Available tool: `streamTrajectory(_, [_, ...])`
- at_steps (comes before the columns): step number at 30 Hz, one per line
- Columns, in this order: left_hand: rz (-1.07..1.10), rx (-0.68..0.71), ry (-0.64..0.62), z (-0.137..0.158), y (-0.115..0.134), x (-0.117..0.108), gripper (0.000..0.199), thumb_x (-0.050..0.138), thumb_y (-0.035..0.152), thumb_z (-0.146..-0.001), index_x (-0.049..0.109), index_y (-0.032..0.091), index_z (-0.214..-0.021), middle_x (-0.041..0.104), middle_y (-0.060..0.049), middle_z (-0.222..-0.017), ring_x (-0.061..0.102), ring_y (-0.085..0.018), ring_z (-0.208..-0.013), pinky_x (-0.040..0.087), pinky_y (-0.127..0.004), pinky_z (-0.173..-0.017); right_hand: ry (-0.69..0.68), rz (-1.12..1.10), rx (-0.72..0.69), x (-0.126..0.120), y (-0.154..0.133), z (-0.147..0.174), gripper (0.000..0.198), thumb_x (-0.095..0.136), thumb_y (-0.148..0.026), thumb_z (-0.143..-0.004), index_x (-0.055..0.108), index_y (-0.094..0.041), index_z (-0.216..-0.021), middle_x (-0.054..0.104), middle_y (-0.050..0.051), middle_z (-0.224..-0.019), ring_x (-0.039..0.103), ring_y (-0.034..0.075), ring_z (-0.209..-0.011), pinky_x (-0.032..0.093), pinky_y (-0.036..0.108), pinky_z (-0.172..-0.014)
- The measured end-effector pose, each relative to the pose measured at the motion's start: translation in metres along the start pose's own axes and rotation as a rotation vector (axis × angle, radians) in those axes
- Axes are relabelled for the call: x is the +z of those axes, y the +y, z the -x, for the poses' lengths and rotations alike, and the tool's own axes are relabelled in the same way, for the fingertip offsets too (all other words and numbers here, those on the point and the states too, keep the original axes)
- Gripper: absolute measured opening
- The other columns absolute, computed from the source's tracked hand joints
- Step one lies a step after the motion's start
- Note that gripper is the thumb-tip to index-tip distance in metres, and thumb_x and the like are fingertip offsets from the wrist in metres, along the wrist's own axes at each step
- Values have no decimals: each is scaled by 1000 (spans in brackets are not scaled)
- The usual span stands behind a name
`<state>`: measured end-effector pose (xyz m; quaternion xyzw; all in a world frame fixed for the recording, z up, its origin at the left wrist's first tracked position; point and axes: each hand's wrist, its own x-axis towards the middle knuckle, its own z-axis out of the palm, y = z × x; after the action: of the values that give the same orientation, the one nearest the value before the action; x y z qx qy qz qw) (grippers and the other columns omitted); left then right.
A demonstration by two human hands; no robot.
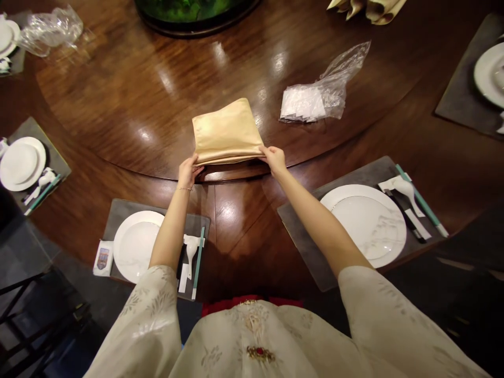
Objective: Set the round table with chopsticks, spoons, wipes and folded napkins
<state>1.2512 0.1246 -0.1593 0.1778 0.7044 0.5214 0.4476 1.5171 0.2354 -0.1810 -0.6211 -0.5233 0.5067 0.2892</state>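
A folded gold cloth napkin (226, 131) is stretched between my two hands over the near edge of the wooden turntable. My left hand (189, 171) pinches its near left corner, and my right hand (273, 158) grips the near right corner. Along the near edge the cloth shows several layers. Its far part spreads over the turntable. To the right of the napkin lies a clear plastic bag (334, 89) with white folded paper packets (303, 102) in it.
Place settings with white plates (364, 223) on grey placemats (303, 247) flank my arms. Chopsticks (199, 262) and white spoons (191, 252) lie beside the plates. A green round centrepiece (192, 10) stands at the back, with crumpled plastic (55, 29) far left and gold folded cloth (368, 8) far right.
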Motion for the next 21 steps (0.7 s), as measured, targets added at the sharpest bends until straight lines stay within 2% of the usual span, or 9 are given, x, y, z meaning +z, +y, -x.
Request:
streamTrajectory(2, [-118,50,81,5,-11,2,21,53,35,-76,45,18,-67,53,1,-68,59,-12,-74,52,-25,-73,58,182,-40,-1,10,14,27,49,-37,-82,47,-18,-64,51,-1,-64,57,13,-75,51,24,-74])
streamTrajectory(4, [-354,126,171,12,-21,3,18,54,30,-75,45,18,-65,53,0,-69,58,-14,-76,51,-26,-74,103,385,-126,-2,19,28,23,46,-33,-83,50,-18,-66,55,1,-69,56,15,-76,48,27,-78])
streamTrajectory(6, [-639,253,258,18,-27,3,8,56,24,-73,52,17,-75,58,-5,-85,58,-18,-87,49,-29,-81,131,561,-262,-3,24,39,17,45,-27,-82,56,-17,-74,60,7,-83,56,19,-84,46,31,-82])
streamTrajectory(8, [-897,419,273,24,-27,2,22,57,21,-75,57,16,-96,56,-13,-111,54,-22,-105,44,-33,-92,107,696,-448,-5,25,45,18,45,-21,-82,60,-16,-88,60,12,-105,52,24,-101,43,35,-89])
streamTrajectory(9, [-1004,498,220,26,-26,1,28,54,21,-78,56,16,-106,53,-15,-121,50,-24,-113,40,-35,-96,59,747,-548,-6,25,45,22,43,-18,-83,61,-16,-96,57,13,-115,48,26,-110,40,37,-93])
streamTrajectory(11, [-1168,620,4,27,-24,-1,33,44,21,-85,55,18,-116,49,-14,-131,44,-24,-123,34,-37,-103,-94,815,-717,-10,25,41,30,40,-15,-85,59,-17,-107,53,12,-127,40,26,-123,34,39,-100])
streamTrajectory(14, [-1304,728,-284,28,-25,-8,41,34,20,-89,52,16,-125,48,-12,-137,37,-22,-131,26,-38,-108,-304,872,-840,-19,27,30,40,42,-22,-87,51,-14,-125,48,12,-135,36,25,-129,30,40,-104])
streamTrajectory(17, [-1393,803,-328,36,-33,-16,53,43,27,-85,40,14,-137,39,-13,-144,31,-25,-136,19,-42,-111,-403,921,-925,-30,33,25,58,53,-28,-81,43,-6,-133,43,17,-139,36,29,-130,31,41,-104])
streamTrajectory(21, [-1442,822,-358,49,-42,-25,52,42,22,-85,43,12,-135,42,-14,-142,35,-26,-134,24,-42,-107,-468,930,-942,-42,34,26,46,51,-18,-78,55,-8,-123,54,16,-128,49,27,-120,39,36,-95])
